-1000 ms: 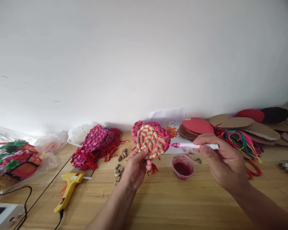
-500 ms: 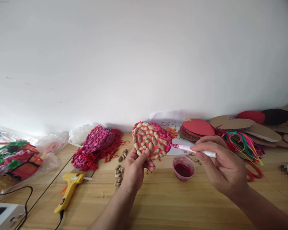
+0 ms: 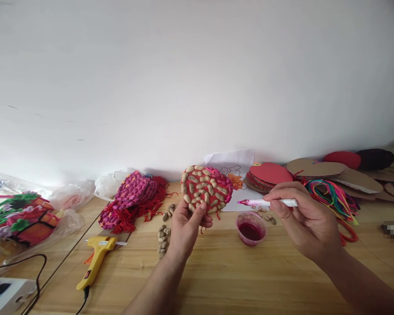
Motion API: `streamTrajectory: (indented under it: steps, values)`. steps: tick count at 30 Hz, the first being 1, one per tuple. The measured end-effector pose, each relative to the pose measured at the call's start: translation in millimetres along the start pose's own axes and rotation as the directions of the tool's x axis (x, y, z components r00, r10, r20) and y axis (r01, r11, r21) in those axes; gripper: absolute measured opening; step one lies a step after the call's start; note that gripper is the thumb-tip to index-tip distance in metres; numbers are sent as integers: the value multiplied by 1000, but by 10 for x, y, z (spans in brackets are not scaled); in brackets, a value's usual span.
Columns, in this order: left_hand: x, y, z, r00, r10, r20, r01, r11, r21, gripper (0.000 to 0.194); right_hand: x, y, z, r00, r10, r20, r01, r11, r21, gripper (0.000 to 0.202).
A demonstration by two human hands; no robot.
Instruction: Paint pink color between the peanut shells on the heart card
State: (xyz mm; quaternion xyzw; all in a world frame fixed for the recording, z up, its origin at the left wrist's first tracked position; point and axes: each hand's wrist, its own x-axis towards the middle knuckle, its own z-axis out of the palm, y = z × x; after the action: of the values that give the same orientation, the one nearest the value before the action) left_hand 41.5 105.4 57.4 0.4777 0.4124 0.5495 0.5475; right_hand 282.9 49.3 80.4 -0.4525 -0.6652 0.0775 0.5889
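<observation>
My left hand [image 3: 190, 223] grips the lower edge of a round red disc covered with peanuts [image 3: 205, 189], held up with its face toward me. Peanuts along its upper right edge are magenta; the others are plain tan. In my right hand [image 3: 304, 218] is a white paintbrush [image 3: 269, 202], pinched between thumb and fingers. Its pink tip points left, a short way from the disc and not touching it. Below the brush a small clear plastic cup [image 3: 251, 240] of dark magenta paint stands on the table. Red threads hang under the disc.
A yellow glue gun [image 3: 96, 258] lies at left near a white power strip [image 3: 9, 294]. Magenta peanut discs [image 3: 134, 192] with red fringe are stacked behind. Loose peanuts [image 3: 163, 238] lie beside my left forearm. Red and brown cardboard discs [image 3: 271, 175] and coloured cords [image 3: 331, 199] are at right.
The brush tip has come away from the disc's right edge, leaving a gap. The disc has turned slightly in my left hand, its magenta edge now more toward the upper right.
</observation>
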Motion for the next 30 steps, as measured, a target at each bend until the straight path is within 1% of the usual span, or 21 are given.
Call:
streamTrajectory:
  steps: [3,5,8,10,13,18,20,22,27,29,30]
  values:
    - [2,20,-3,1000,-3,14,3,1000,8,35,42,-68,-36,997,43,60,-38,995,-91,8]
    - [-3,37,-1,1000,-9,16,9,1000,10,36,76,-136,-63,987,73,140,-47,983,-179,5]
    - [-14,59,5,1000,-24,4,24,1000,3,38,110,-227,-75,952,126,278,-44,957,-286,8]
    - [-18,68,7,1000,-24,-1,24,1000,6,38,101,-249,-55,929,145,341,-27,944,-330,10]
    - [-16,70,4,1000,-14,7,14,999,42,37,36,-206,5,912,150,381,12,920,-392,12]
    - [-16,70,1,1000,-11,19,8,993,120,36,-79,-74,100,898,130,421,111,859,-500,14]
    - [-18,68,2,1000,-9,20,6,991,134,36,-74,-76,101,896,128,425,118,854,-507,13]
    - [-20,64,2,1000,-8,23,5,991,135,35,-27,-128,70,902,128,411,104,862,-496,13]
    - [-27,62,2,999,-14,36,10,992,124,32,154,-321,-62,927,131,350,19,919,-394,9]
    - [-32,70,6,999,-19,45,14,992,122,31,187,-343,-75,909,162,384,-25,941,-339,9]
    - [-35,76,10,999,-20,44,14,993,120,31,190,-339,-66,888,178,425,-33,945,-326,10]
